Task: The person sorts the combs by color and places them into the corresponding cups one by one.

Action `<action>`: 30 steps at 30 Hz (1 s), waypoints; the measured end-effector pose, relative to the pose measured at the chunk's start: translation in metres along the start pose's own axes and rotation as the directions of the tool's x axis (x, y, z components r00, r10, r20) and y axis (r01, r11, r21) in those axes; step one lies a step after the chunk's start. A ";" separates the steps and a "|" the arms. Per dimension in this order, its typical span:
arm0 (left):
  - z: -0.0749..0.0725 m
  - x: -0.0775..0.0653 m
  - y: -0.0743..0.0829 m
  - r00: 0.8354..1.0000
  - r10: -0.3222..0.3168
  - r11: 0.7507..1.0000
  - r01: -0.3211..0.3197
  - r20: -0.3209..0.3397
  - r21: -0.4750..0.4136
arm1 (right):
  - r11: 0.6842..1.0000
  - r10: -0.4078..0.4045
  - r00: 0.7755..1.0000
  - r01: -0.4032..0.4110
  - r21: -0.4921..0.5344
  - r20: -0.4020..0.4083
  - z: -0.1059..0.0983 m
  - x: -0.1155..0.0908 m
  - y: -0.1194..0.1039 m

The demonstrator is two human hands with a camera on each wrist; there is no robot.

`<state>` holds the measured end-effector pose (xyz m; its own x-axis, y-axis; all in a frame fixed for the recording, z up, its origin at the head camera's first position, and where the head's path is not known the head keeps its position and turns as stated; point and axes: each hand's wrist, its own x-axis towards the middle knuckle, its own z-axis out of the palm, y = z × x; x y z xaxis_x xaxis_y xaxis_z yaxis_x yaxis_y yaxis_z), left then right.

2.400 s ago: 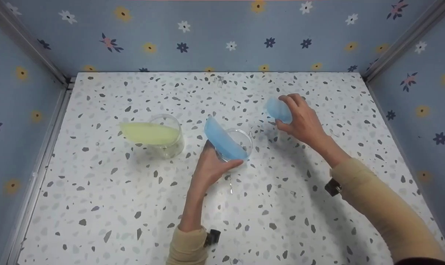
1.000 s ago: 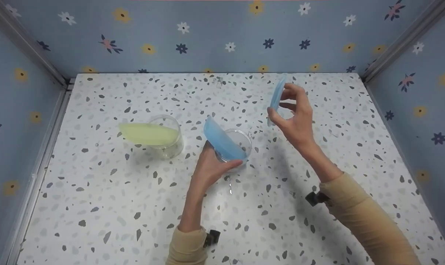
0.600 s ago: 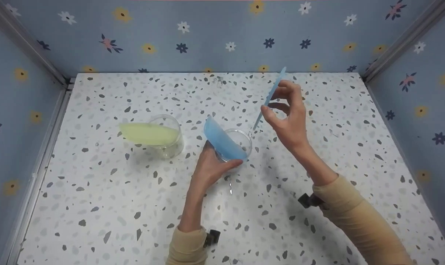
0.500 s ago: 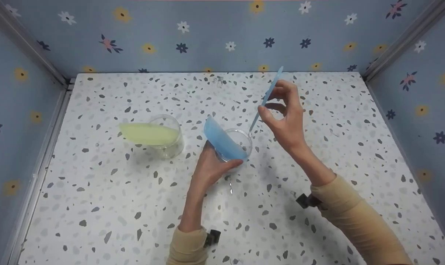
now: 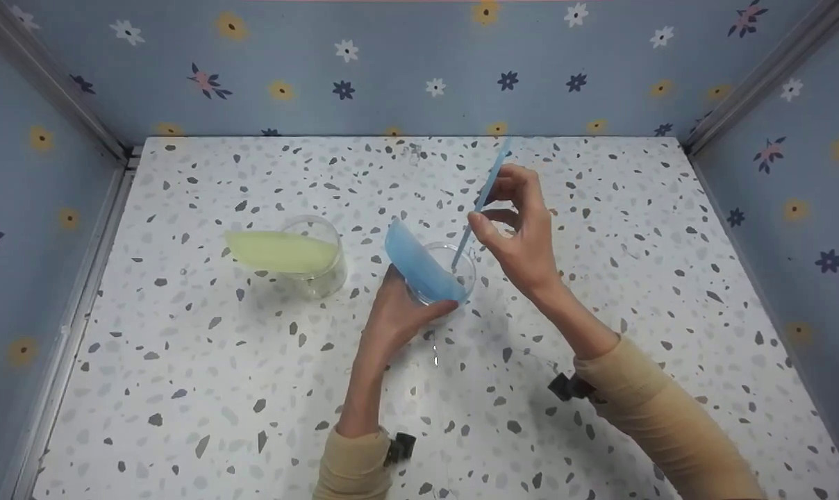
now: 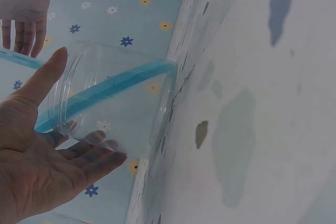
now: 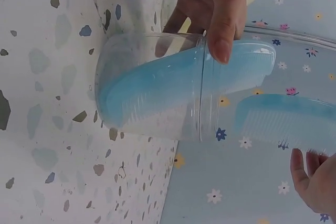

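My left hand [image 5: 399, 312] grips a clear plastic jar [image 7: 157, 124] that stands on the speckled table, thumb and fingers round its upper part. A blue comb [image 7: 157, 80] leans inside, its end sticking out past the rim. Above the jar, my right hand [image 5: 524, 236] pinches a second blue comb [image 5: 492, 177] between thumb and fingers. In the head view this comb's lower end overlaps the jar's mouth; the right wrist view shows its tip just outside the rim, teeth toward the hand.
Left of my left hand stands another clear jar [image 5: 329, 283] with a yellow-green comb [image 5: 280, 252] leaning out of it. Blue flowered panels [image 5: 392, 69] wall the table [image 5: 204, 389] at the back and both sides.
My right hand has lifted the second blue comb off the right side of the table, turned it on edge and brought it left over the jar. My left hand has stayed still.
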<state>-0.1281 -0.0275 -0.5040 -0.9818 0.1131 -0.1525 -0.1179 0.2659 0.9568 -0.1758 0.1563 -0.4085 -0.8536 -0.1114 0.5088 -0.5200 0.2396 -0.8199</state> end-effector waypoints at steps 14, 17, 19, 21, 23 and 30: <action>-0.001 0.000 -0.002 0.999 0.041 0.999 -0.041 0.000 0.003 | 0.992 0.112 0.987 -0.105 -0.067 0.111 0.014 -0.015 0.016; -0.001 0.000 -0.003 0.999 0.049 0.999 -0.049 0.001 -0.004 | 0.989 0.133 0.984 -0.124 -0.078 0.122 0.017 -0.018 0.019; -0.001 0.000 -0.003 0.999 0.053 0.999 -0.053 0.003 -0.006 | 0.986 0.145 0.981 -0.134 -0.095 0.127 0.019 -0.020 0.022; 0.001 0.000 -0.003 0.998 0.057 0.998 -0.057 0.007 0.000 | 0.985 0.153 0.979 -0.140 -0.103 0.131 0.020 -0.022 0.025; 0.002 -0.001 -0.003 0.998 0.057 0.998 -0.057 0.011 0.007 | 0.983 0.159 0.978 -0.143 -0.116 0.139 0.021 -0.024 0.028; 0.001 0.001 -0.001 0.999 0.050 0.999 -0.050 0.005 -0.003 | 0.971 0.173 0.972 -0.141 -0.193 0.159 0.023 -0.024 0.032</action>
<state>-0.1289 -0.0266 -0.5051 -0.9858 0.1311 -0.1054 -0.0688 0.2570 0.9640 -0.1726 0.1442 -0.4531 -0.9245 -0.2200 0.3112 -0.3785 0.4345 -0.8173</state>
